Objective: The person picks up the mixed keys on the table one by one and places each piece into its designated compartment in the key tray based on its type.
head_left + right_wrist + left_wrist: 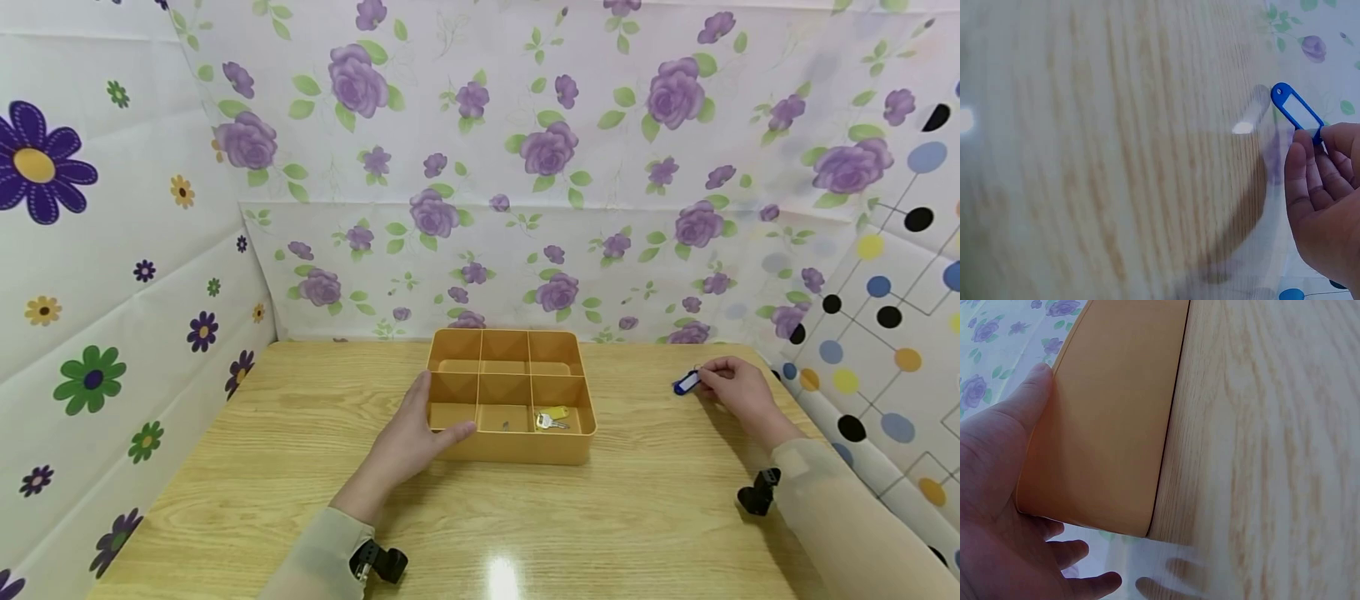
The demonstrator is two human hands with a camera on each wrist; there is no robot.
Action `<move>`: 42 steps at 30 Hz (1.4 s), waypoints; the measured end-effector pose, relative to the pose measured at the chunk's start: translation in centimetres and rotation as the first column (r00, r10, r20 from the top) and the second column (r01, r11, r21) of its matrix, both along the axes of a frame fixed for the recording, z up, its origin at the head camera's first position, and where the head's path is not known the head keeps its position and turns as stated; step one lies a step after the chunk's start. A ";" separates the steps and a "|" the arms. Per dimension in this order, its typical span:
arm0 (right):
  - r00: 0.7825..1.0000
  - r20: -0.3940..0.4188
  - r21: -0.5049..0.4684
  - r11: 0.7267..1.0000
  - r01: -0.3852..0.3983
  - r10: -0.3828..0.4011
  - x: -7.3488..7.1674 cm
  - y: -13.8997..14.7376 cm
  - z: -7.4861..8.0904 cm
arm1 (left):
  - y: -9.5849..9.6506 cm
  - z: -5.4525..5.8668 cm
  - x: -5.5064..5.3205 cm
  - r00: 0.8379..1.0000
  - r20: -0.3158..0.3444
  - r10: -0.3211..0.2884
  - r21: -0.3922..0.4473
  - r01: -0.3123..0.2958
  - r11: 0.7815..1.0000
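Observation:
An orange-yellow organizer box [517, 447] with six compartments stands on the table. My left hand [408, 433] rests at its front left corner, fingers extended along the left side. In the left wrist view, the thumb lies at the rim of the box wall [1104, 425]. A silver key [551, 422] and a yellow key tag [557, 412] lie in the front right compartment. Far to the right, my right hand [741, 392] pinches a blue key tag [686, 382] with a white label. The right wrist view shows fingertips and thumb on one end of that tag [1297, 111].
The wood-grain table [322, 467] reflects light near its front. A tiny dark grey item [506, 426] lies in the front middle compartment. Flowered cloth [495, 167] hangs behind the table, with a dotted cloth [892, 317] on the right.

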State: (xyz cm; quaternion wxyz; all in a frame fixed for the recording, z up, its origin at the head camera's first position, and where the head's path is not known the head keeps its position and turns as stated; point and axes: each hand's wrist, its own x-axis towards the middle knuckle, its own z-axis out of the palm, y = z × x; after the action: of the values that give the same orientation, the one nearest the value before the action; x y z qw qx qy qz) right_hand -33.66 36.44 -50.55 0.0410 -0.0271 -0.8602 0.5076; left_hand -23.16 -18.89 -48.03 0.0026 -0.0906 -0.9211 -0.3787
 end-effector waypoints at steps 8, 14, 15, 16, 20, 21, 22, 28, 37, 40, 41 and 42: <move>1.000 0.003 0.058 0.998 0.013 -0.013 0.2 0.2 -0.1 | -0.1 0.0 0.0 1.000 0.002 0.000 -0.001 0.000 1.000; 1.000 0.013 0.092 0.995 0.023 -0.024 0.2 0.2 -0.3 | -0.1 0.1 0.1 1.000 0.000 0.000 0.000 0.000 1.000; 1.000 0.013 0.093 0.995 0.022 -0.023 0.2 0.2 -0.3 | -0.1 0.1 0.1 1.000 -0.001 -0.001 0.003 0.001 1.000; 1.000 0.013 0.093 0.995 0.021 -0.022 0.2 0.1 -0.3 | -0.1 0.1 0.1 1.000 -0.001 -0.001 0.005 0.001 1.000; 1.000 0.015 0.100 0.995 0.004 -0.005 0.1 -0.1 -0.2 | -0.1 0.0 0.1 1.000 -0.001 -0.001 0.011 0.001 1.000; 1.000 0.016 0.105 0.994 -0.002 0.001 0.1 -0.1 -0.1 | -0.1 0.0 0.1 1.000 -0.003 -0.002 0.012 0.002 1.000; 1.000 0.017 0.108 0.994 -0.007 0.005 0.0 -0.2 -0.1 | -0.1 0.0 0.0 1.000 -0.004 -0.001 0.011 0.001 1.000; 0.999 0.031 0.111 0.993 -0.034 0.031 0.0 -0.7 0.1 | 0.0 -0.1 0.0 1.000 -0.008 0.003 0.006 -0.003 1.000; 0.998 0.023 0.059 0.996 -0.066 0.064 0.1 -2.0 1.1 | 0.0 -0.2 -0.1 1.000 -0.010 0.007 0.005 -0.007 1.000; 0.998 0.016 0.047 0.997 -0.068 0.067 0.0 -2.5 1.3 | 0.0 -0.2 -0.2 1.000 -0.012 0.006 0.006 -0.006 1.000; 0.997 0.014 0.038 0.997 -0.070 0.070 0.0 -2.7 1.4 | 0.0 -0.3 -0.1 1.000 -0.012 0.006 0.007 -0.005 1.000; 0.997 0.013 0.028 0.997 -0.072 0.071 0.0 -2.9 1.6 | 0.0 -0.2 -0.1 1.000 -0.012 0.005 0.009 -0.005 1.000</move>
State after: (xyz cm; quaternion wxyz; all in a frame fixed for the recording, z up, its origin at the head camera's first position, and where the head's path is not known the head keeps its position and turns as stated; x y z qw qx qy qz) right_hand -33.64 33.52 -49.00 0.0180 0.0011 -0.8679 0.4963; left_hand -23.29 -18.84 -48.28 0.0098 -0.0904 -0.9196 -0.3821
